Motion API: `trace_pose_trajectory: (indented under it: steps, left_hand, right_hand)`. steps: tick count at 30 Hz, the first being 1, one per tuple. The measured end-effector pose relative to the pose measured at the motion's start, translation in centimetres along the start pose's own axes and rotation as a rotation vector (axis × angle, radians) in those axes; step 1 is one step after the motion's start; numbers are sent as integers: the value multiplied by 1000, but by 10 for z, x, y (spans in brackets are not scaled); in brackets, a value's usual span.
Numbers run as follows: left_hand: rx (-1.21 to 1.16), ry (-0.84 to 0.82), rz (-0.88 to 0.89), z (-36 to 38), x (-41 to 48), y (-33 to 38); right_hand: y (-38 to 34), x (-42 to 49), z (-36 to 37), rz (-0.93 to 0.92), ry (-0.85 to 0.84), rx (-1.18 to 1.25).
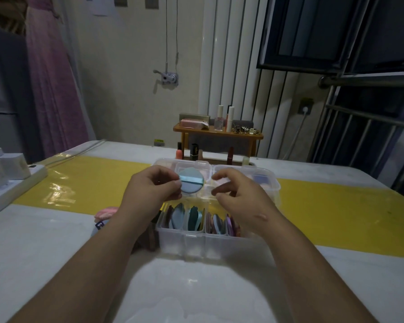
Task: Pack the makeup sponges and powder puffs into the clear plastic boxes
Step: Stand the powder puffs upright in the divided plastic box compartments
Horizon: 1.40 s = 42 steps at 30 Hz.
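Holding a round pale-blue powder puff at its left edge, my left hand has its grip pinched on the puff between thumb and fingers, the puff raised above the clear plastic box with its ribbon band running straight across the face toward me. My right hand hovers just beside the puff, on its right; its grip is slack, fingers curled and spread with nothing between them, and I see no contact with the puff. Both hands sit over the open box, which rests on the white counter where a yellow strip crosses it. Inside the box, dividers split the space into narrow compartments, and puffs in blue, teal, pink and purple stand on edge in them, packed side by side. Behind the hands lies the clear lid, open and tipped back; I cannot tell what the pinkish shapes seen through it are. A pink puff lies on the counter to the left of the box, partly hidden by my left forearm. Lipsticks and small bottles stand at the far edge of the counter, and a white power strip sits at the left.
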<state>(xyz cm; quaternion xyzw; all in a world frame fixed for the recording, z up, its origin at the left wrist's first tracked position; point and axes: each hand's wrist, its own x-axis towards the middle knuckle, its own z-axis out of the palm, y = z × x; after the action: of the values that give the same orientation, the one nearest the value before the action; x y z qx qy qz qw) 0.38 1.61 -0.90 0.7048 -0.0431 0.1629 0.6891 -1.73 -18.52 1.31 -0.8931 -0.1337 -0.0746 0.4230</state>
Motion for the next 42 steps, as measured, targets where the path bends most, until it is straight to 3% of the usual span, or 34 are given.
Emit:
trace_pose_trajectory:
  steps: [10, 15, 24, 42]
  left_hand:
    - [95, -86, 73, 6, -7, 3]
    - [126, -135, 106, 3, -7, 1]
    - [230, -29, 125, 0, -5, -2]
    - [253, 13, 65, -3, -5, 1]
  right_hand:
    - [-3, 0, 3, -107, 27, 48]
    - [0, 1, -5, -100, 128, 108]
    - [6, 3, -22, -16, 281, -36]
    - [2, 0, -27, 101, 88, -214]
